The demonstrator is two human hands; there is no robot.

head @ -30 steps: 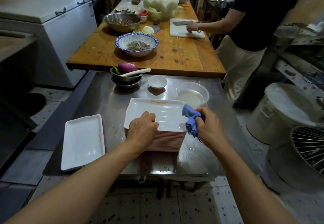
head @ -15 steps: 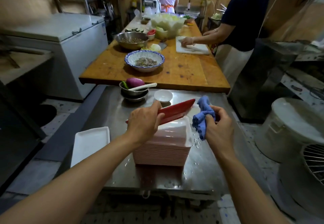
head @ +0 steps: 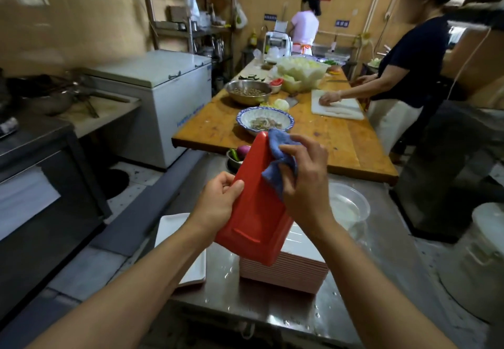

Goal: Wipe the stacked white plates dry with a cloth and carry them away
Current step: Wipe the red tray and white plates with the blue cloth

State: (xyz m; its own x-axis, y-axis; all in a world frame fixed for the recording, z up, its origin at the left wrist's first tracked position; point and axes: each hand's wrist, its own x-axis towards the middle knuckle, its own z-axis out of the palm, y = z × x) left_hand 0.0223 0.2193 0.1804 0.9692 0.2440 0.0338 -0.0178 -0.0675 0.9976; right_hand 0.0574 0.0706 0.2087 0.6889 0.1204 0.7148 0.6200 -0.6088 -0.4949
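My left hand [head: 218, 203] grips the left edge of one rectangular plate [head: 255, 212], tilted up on end so its red underside faces me. My right hand [head: 305, 182] holds a crumpled blue cloth [head: 281, 157] pressed against the plate's upper right edge. Below them the stack of plates [head: 300, 266], white on top with pinkish-red sides, stands on the steel table [head: 272, 307]. A single white plate [head: 174, 228] lies flat to the left of the stack, partly hidden by my left forearm.
A clear plastic bowl [head: 349, 206] sits right of the stack. Behind is a wooden table [head: 327, 141] with a blue-rimmed bowl [head: 264, 120], a metal bowl and a cutting board, where a person [head: 403, 75] works. A chest freezer [head: 163, 97] stands left; white buckets [head: 485, 253] right.
The top plate came off the stack in my left hand and now stands nearly upright, red underside toward me. My right hand brought the cloth onto it. My view has risen.
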